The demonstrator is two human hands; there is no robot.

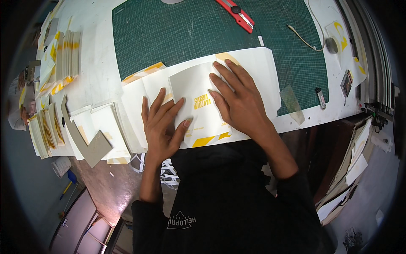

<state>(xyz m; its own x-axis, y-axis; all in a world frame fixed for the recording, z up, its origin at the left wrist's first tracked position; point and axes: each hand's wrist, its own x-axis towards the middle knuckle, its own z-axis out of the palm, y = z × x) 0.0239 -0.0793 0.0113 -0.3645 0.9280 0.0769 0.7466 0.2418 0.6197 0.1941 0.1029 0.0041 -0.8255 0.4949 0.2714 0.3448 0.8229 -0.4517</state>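
A white paper folder [253, 67] with yellow print lies spread out near the table's front edge, partly over the green cutting mat [169, 34]. On its middle rests a smaller white panel [198, 84] with yellow lettering and yellow stripes along its near edge. My left hand [163, 122] is at that panel's left edge, its fingers spread and its thumb on the panel. Across the right part of the panel my right hand [241, 99] lies flat, fingers stretched toward the far edge. The paper beneath my right palm is hidden.
A red box cutter [237, 16] lies on the mat's far part. To the right are a lighter [320, 99], a clear plastic strip [292, 103] and a cable [302, 39]. Stacked printed folders [65, 57] and a grey angled board [91, 146] occupy the left.
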